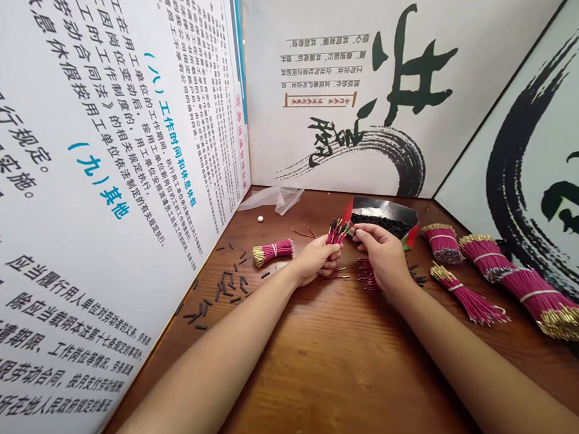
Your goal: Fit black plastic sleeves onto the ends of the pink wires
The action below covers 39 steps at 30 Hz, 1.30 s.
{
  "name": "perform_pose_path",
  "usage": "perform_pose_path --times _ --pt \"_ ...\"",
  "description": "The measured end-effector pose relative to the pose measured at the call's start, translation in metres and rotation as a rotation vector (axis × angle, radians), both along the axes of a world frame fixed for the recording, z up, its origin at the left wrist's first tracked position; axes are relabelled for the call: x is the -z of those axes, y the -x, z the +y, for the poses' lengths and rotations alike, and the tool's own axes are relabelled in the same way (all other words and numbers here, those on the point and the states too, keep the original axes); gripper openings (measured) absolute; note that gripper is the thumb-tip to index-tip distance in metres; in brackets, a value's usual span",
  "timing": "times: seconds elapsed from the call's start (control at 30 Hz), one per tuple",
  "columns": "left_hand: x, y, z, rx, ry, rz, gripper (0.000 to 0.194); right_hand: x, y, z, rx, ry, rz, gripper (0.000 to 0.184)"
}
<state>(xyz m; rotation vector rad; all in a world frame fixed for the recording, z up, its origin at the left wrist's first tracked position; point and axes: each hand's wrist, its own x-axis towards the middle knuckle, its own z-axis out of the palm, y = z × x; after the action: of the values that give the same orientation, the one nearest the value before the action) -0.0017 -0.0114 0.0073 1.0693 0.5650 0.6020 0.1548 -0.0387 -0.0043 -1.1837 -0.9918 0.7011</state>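
My left hand (314, 260) is closed around a small bunch of magenta wires (339, 232), their upper ends showing black and some gold tips. Just right of these tips, the thumb and fingers of my right hand (378, 249) are pinched together; whatever is between them is too small to name. Behind my right hand stands a tray (392, 207) with red and green sides, holding a heap of short black sleeves (377, 223). More magenta wires (366, 274) lie on the table, partly hidden beneath my right hand.
Loose black tube pieces (231, 285) are scattered at the left beside a tied wire bundle (273, 252). Several banded bundles (540, 291) lie along the right. A clear plastic bag (288, 200) and white bead (260, 218) sit at the back. Printed panels (323, 13) wall in the table.
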Motion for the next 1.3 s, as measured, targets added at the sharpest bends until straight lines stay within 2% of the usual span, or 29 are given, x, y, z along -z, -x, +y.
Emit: perform_pose_path --times 0.17,0.53,0.8,1.0,1.3 --pt "0.0021 -0.0005 0.0003 0.009 -0.034 0.007 0.018 0.0003 -0.0003 0.0001 0.017 -0.013 -0.008 0.027" --pt "0.0007 -0.0008 -0.0001 0.029 -0.056 0.03 0.015 -0.0024 0.0013 0.0003 0.01 0.001 0.138 0.024" --pt "-0.0045 0.0002 -0.0029 0.022 -0.053 0.059 0.013 -0.0031 0.0034 -0.0015 0.026 0.014 0.103 0.026" --pt "-0.0009 -0.0006 -0.0009 0.026 -0.045 0.038 0.017 -0.0016 0.0035 -0.002 0.042 0.021 0.059 0.027" --pt "0.0037 -0.0025 0.0026 -0.064 0.017 -0.008 0.019 -0.0035 0.0038 -0.002 0.003 0.021 0.118 0.017"
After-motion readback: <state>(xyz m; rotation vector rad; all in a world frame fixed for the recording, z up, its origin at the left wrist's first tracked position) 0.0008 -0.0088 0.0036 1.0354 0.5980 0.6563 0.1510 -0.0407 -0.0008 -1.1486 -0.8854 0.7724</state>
